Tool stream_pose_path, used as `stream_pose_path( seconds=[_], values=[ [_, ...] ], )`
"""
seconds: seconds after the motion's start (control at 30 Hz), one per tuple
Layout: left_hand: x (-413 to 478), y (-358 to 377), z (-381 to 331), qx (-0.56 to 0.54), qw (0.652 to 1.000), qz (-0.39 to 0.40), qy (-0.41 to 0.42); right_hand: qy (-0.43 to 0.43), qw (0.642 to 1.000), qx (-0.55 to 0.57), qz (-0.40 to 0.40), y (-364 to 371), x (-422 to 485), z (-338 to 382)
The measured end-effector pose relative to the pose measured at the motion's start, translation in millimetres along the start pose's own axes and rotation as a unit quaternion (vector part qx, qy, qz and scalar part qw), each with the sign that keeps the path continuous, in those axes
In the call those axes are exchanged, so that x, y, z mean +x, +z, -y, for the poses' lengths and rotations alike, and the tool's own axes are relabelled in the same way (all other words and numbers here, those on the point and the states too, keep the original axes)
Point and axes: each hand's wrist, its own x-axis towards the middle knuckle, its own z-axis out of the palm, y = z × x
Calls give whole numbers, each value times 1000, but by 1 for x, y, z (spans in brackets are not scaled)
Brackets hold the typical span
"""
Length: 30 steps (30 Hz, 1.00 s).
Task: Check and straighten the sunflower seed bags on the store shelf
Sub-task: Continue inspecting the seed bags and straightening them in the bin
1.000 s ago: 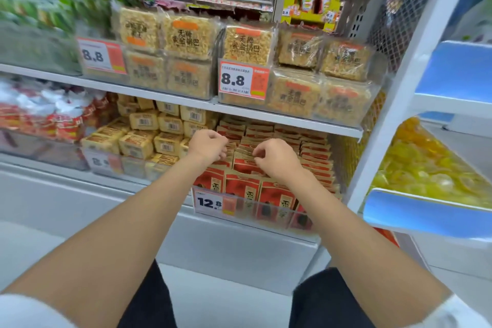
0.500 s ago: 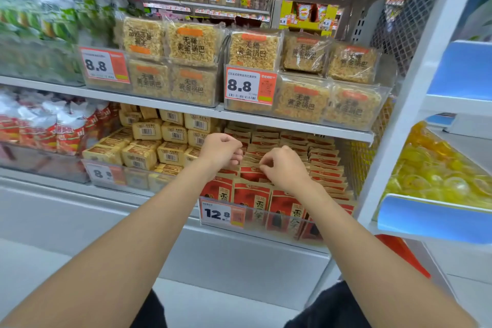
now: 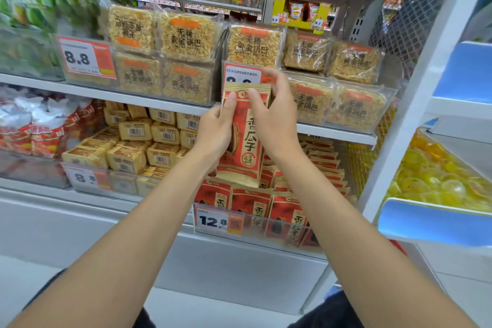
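One red and tan sunflower seed bag is held upright in the air in front of the shelves, printed face toward me. My left hand grips its left edge, thumb on the front near the top. My right hand grips its right edge, thumb on the front, fingers behind. Below, rows of the same sunflower seed bags stand in a clear bin on the lower shelf, behind a 12.8 price tag.
Clear packs of yellow rice crackers fill the upper shelf. Small tan packs sit left of the seed bags. A white upright post and blue-edged shelves with yellow sweets stand at the right.
Both hands were down on the tops of the seed bags in the bin. Now they have lifted one bag out and hold it up at the level of the upper shelf.
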Motion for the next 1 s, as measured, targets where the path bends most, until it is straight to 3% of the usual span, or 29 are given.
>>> stream_pose_path(
  seconds=[0.1,0.23,0.3,0.43,0.6,0.77,1.0],
  values=[
    [-4,1,4,-42,997,-46,-34,113,993,19,15,7,-14,-8],
    [-13,-7,16,0,995,32,-95,143,989,-22,18,8,-40,-28],
    [-14,-14,22,57,994,43,-87,173,985,-11,18,11,-46,-38],
    [-9,-19,35,116,992,-13,-42,237,967,72,53,19,-55,-42],
    [-2,-18,41,81,992,-75,-53,190,977,27,94,22,-58,-44],
    [-2,-16,43,96,992,-65,-54,197,975,56,90,21,-61,-46],
    [2,-17,37,75,994,8,-81,196,974,84,82,14,-56,-49]
  ],
)
